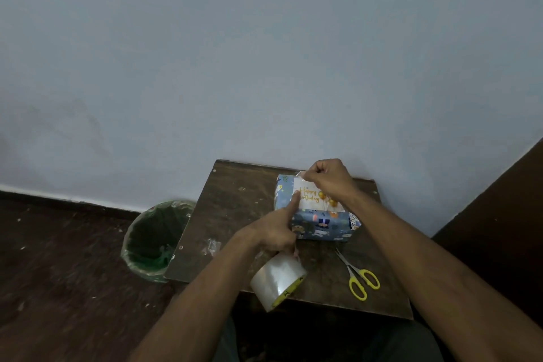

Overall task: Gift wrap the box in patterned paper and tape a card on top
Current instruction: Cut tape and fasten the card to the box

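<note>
One wrapped box, one card: left hand grips tape roll, right hand pinches tape.

Dark table bears wrapped box and scissors.

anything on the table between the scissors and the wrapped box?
Nothing: in the head view, only bare dark tabletop lies between the yellow-handled scissors and the wrapped box; the blade tips stop short of it.

Our left hand grips the tape roll, forefinger pressing the card on the wrapped box; our right hand pinches tape beyond it.
</note>
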